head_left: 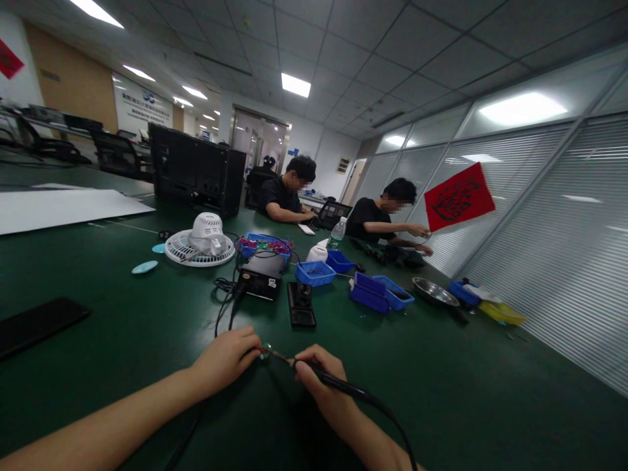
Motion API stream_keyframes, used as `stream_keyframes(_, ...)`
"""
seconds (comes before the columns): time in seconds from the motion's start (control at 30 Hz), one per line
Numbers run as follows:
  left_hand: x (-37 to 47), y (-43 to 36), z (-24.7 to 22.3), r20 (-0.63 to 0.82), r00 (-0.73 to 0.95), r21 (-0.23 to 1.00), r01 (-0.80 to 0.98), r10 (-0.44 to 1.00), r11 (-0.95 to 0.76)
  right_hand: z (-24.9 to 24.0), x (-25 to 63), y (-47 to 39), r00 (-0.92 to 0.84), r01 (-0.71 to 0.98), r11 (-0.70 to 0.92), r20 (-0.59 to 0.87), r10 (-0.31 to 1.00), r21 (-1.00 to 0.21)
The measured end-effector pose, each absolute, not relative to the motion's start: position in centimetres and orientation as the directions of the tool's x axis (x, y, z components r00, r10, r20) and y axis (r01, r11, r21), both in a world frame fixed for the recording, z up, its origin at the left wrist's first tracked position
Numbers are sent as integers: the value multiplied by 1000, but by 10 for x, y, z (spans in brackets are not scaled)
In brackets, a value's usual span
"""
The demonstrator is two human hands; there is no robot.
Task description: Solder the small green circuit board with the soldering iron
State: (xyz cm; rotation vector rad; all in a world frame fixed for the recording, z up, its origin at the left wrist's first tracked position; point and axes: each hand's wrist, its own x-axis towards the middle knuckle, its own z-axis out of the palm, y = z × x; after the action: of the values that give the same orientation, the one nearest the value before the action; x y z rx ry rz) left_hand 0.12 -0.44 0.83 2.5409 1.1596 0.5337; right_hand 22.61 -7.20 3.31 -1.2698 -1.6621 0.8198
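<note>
My right hand grips the black handle of a soldering iron, whose cord trails toward the front edge. The iron's metal tip points left and meets a small green circuit board on the table, or stops just short; I cannot tell which. At the board's left edge, my left hand is closed, fingertips pinched on what looks like a thin reddish wire. Its far end is hidden by the fingers. Beyond the hands sit a soldering station and a black stand with a round holder.
A white fan part lies back left, beside a blue basket of red and green wires. Blue bins, a metal bowl and a yellow tray extend rightward. Two co-workers sit across the table. A black slab lies left.
</note>
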Motion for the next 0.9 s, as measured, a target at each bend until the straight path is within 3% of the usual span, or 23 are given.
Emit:
stream_keyframes(0.37, 0, -6, 10, 193, 601, 409, 669, 776, -620, 37, 224, -69, -76, 285, 199, 185, 980, -938)
stream_keyframes(0.9, 2, -6, 11, 188, 601, 408, 672, 777, -618, 33, 224, -67, -66, 301, 196, 184, 981, -933)
